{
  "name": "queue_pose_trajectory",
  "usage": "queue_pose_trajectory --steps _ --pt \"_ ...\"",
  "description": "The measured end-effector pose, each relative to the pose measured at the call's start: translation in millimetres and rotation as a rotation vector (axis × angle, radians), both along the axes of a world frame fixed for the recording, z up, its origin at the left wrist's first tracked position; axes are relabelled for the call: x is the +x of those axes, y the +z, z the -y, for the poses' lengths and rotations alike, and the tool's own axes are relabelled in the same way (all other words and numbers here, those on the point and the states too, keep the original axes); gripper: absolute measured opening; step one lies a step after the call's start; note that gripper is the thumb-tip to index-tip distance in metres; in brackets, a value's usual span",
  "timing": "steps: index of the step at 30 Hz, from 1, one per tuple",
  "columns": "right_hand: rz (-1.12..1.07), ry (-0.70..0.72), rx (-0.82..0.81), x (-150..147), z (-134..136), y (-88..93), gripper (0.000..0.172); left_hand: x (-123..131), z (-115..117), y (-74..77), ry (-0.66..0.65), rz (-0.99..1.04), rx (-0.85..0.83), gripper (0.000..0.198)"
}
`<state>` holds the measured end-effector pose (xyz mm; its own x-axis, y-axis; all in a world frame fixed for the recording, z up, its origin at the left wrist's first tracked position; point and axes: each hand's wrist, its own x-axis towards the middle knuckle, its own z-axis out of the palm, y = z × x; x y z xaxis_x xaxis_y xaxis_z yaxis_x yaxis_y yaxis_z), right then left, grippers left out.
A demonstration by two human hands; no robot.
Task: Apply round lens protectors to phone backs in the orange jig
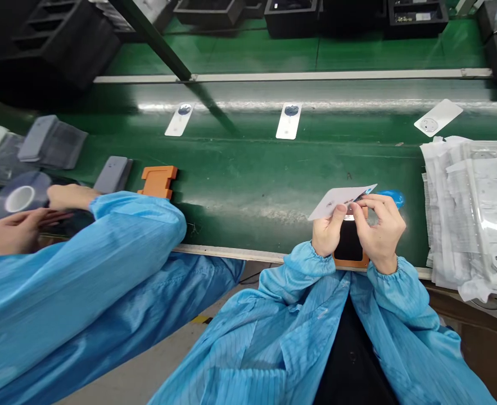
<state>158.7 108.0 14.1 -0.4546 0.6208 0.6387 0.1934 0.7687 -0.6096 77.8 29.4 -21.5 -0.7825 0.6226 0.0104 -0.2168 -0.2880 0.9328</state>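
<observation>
My left hand (328,230) and my right hand (381,228) are both closed in a pinch on a white card-like sheet (337,199), held above the near edge of the green belt (252,180). A blue film tab (394,197) sticks out behind my right fingers. Beneath my hands lies a dark device on an orange fixture (349,250); most of it is hidden by my hands.
A co-worker in a blue sleeve (105,236) at the left holds a tape roll (21,197). An orange fixture (159,180) and grey cases (112,173) lie nearby. White cards (288,121) ride the belt. A stack of white trays (476,214) sits at the right.
</observation>
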Motion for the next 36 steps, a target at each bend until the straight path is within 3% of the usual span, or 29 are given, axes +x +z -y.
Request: queue_pose_trajectory --steps 5,13,21,25,28,31,34,36 --pt "0.007 0.025 -0.106 0.9 -2.2 -0.8 0.01 3.0 0.1 -10.0 -0.007 -0.044 0.037 0.058" --pt "0.002 0.032 -0.221 2.6 -0.1 -3.3 0.011 6.1 2.6 -6.0 -0.006 -0.076 -0.032 0.061" --pt "0.028 -0.031 -0.126 -3.1 -2.8 -0.4 0.011 9.4 12.9 7.8 -0.109 -0.405 -0.085 0.054" --pt "0.077 -0.041 -0.032 -7.8 -6.5 -0.6 0.012 9.9 10.1 1.0 -0.109 -0.313 -0.116 0.056" --pt "0.163 -0.061 -0.076 -2.4 -31.2 -9.4 0.012 -1.3 4.2 -6.9 -0.008 0.033 -0.085 0.063" --pt "0.334 -0.221 -0.241 16.8 -77.4 -27.8 0.01 -22.5 4.2 -9.5 0.014 0.292 -0.018 0.07" --pt "0.627 -0.36 -0.382 42.9 -115.4 -42.6 0.016 -39.8 13.4 -7.2 0.0 0.283 -0.022 0.068" --pt "0.683 -0.386 -0.343 57.0 -120.1 -41.2 0.018 -45.4 23.0 -4.6 0.005 0.136 -0.072 0.062"
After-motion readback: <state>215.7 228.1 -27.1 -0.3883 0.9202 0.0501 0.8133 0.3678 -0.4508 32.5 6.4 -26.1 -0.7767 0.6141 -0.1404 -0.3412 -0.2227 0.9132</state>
